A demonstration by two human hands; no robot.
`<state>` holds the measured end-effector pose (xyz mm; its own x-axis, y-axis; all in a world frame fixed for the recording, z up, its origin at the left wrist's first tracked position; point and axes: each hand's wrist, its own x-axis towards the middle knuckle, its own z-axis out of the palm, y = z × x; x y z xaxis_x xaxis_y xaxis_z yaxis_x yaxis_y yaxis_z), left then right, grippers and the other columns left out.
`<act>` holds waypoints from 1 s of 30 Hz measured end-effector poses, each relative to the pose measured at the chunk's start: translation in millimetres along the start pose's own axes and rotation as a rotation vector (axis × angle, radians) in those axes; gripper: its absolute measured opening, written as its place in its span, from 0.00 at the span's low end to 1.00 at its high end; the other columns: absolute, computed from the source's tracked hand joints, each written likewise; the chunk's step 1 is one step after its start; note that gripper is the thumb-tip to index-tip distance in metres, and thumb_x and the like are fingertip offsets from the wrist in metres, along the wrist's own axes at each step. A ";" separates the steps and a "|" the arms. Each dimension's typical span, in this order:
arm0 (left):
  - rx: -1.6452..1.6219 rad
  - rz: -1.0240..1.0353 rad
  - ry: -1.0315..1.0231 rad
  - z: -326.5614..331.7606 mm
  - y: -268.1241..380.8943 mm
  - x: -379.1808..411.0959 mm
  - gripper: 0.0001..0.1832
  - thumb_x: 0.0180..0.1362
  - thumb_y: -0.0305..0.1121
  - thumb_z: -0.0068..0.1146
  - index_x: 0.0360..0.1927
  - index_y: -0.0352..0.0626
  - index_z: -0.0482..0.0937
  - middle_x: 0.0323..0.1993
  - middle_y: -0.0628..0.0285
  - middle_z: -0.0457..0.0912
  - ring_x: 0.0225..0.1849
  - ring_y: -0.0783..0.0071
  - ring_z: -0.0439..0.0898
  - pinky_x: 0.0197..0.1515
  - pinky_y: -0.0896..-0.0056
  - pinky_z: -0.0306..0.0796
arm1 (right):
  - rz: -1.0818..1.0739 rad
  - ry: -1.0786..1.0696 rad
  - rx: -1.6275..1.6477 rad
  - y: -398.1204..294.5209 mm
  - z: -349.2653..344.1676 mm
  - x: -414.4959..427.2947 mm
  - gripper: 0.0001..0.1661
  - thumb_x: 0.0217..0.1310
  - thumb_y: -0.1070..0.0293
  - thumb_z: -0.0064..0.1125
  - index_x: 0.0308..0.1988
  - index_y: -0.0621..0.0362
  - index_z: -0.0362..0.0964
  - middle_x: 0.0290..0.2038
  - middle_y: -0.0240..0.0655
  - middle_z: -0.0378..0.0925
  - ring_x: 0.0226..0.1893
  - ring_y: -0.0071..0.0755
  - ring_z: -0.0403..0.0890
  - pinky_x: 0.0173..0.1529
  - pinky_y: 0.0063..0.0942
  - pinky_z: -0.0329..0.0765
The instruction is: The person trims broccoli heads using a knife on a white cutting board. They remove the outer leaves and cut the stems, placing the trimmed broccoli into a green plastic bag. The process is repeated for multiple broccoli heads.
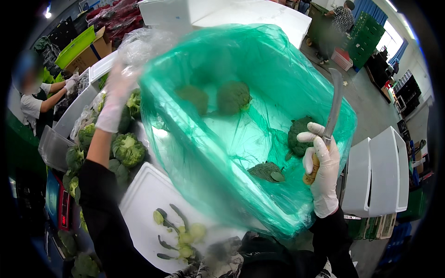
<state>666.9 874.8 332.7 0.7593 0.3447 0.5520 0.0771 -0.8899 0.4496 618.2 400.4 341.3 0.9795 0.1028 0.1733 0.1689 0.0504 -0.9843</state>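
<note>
My right hand [325,170], in a white glove, grips the yellowish handle [311,170] of a curved knife; its blade [335,100] points up. It is at the right side of a box lined with a green plastic bag [194,146]. Inside lie several broccoli heads, among them one [299,135] beside my right hand and another [267,171] near the front. My gloved left hand [120,83] is blurred, left of the box, by crumpled clear plastic [144,47]; whether it holds anything cannot be made out. Loose broccoli heads [128,149] are piled below it.
Cut broccoli stems [184,239] lie on a white foam lid [149,194] in front of me. A scale [57,201] with a red display stands at left. A co-worker [38,100] works beyond the pile. White foam boxes [379,173] stand at right.
</note>
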 end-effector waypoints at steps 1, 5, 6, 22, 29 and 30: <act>-0.020 0.042 -0.165 -0.3 67.1 -5.0 0.46 0.49 0.52 0.65 0.70 0.52 0.57 0.68 0.51 0.60 0.67 0.58 0.63 0.66 0.58 0.61 | -0.018 0.001 0.037 2.5 -3.3 0.9 0.19 0.69 0.66 0.46 0.54 0.66 0.63 0.40 0.38 0.78 0.16 0.14 0.65 0.20 0.13 0.61; 0.238 0.509 -0.486 88.0 168.8 -8.0 0.52 0.46 0.53 0.67 0.72 0.58 0.52 0.72 0.51 0.52 0.70 0.52 0.59 0.67 0.58 0.61 | -0.037 0.064 0.198 2.8 -10.9 0.2 0.21 0.68 0.66 0.47 0.55 0.68 0.62 0.40 0.39 0.76 0.18 0.15 0.66 0.20 0.14 0.62; 0.346 0.525 -0.637 111.6 189.8 -7.6 0.55 0.43 0.57 0.68 0.73 0.58 0.49 0.72 0.48 0.51 0.70 0.51 0.59 0.65 0.55 0.63 | -0.014 0.084 0.235 1.7 -13.2 -0.1 0.21 0.68 0.67 0.47 0.56 0.67 0.61 0.40 0.38 0.76 0.18 0.15 0.66 0.20 0.14 0.62; -0.151 -0.012 -0.786 211.5 175.1 11.7 0.43 0.42 0.41 0.67 0.65 0.47 0.62 0.58 0.51 0.69 0.59 0.56 0.70 0.62 0.64 0.65 | 0.060 -0.052 0.443 3.5 -27.4 -1.8 0.18 0.68 0.75 0.43 0.57 0.62 0.60 0.37 0.34 0.76 0.19 0.12 0.67 0.26 0.14 0.67; -0.771 -0.093 -0.698 97.5 218.8 1.8 0.41 0.50 0.44 0.61 0.66 0.41 0.60 0.58 0.58 0.69 0.60 0.67 0.67 0.62 0.62 0.63 | 0.066 -0.080 0.417 2.7 -27.4 -1.0 0.18 0.70 0.68 0.45 0.56 0.60 0.61 0.34 0.32 0.74 0.18 0.14 0.67 0.23 0.13 0.65; -0.807 -0.063 -0.690 81.6 225.4 -2.9 0.41 0.50 0.44 0.61 0.66 0.41 0.60 0.58 0.58 0.69 0.60 0.67 0.67 0.63 0.62 0.62 | 0.049 -0.070 0.404 5.0 -27.1 -0.4 0.18 0.70 0.68 0.46 0.56 0.61 0.62 0.34 0.32 0.74 0.18 0.14 0.67 0.23 0.13 0.65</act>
<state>734.8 648.9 375.2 0.9904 -0.0861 0.1079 -0.1304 -0.3272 0.9359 621.6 373.6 335.5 0.9731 0.1812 0.1424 0.0521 0.4288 -0.9019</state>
